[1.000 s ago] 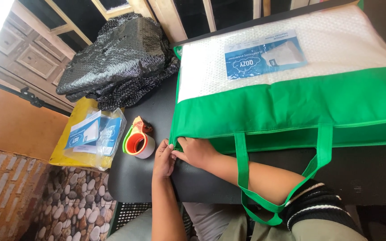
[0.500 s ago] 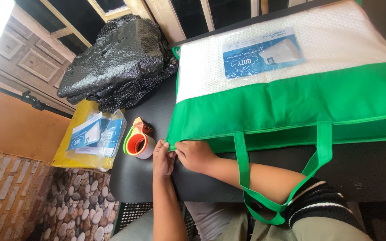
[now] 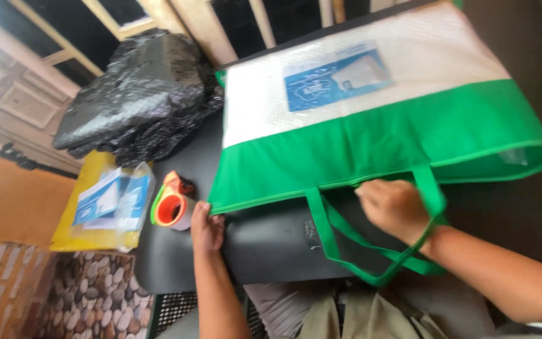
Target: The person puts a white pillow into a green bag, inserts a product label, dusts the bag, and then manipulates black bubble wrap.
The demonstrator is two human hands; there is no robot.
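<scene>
Near edge of the bench (image 3: 271, 251): our left hand (image 3: 207, 227) pins the green bag's (image 3: 371, 141) corner, fingers closed on the seam. Our right hand (image 3: 395, 206), well apart, pinches at the bag's opening edge between the handles; blurred, grip unclear. Risk: the bag overhangs the bench; a hard pull could drag it off. Beyond, the tape dispenser (image 3: 170, 207) sits near enough to get knocked.

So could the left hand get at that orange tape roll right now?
Probably yes. The left hand rests at the green bag's corner, and the tape roll stands just beside it on the black table, with nothing between them.
</scene>
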